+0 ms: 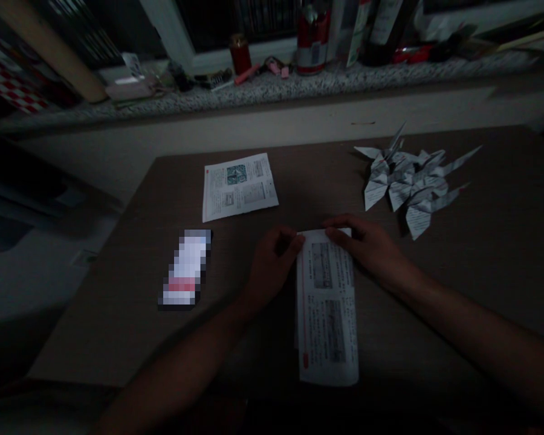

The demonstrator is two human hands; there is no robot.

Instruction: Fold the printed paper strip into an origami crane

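Note:
A printed sheet of paper (327, 314), folded into a long strip, lies on the brown table (503, 241) in front of me. My left hand (272, 266) pinches its far left corner with curled fingers. My right hand (372, 244) presses down on the far right corner, fingers together on the paper. The room is dim.
A second printed square sheet (239, 186) lies farther back on the left. A phone (185, 267) with a lit screen rests to the left of my hands. Several folded paper cranes (410, 181) are piled at the right rear. A stone ledge (276, 90) behind carries cans, bottles and clutter.

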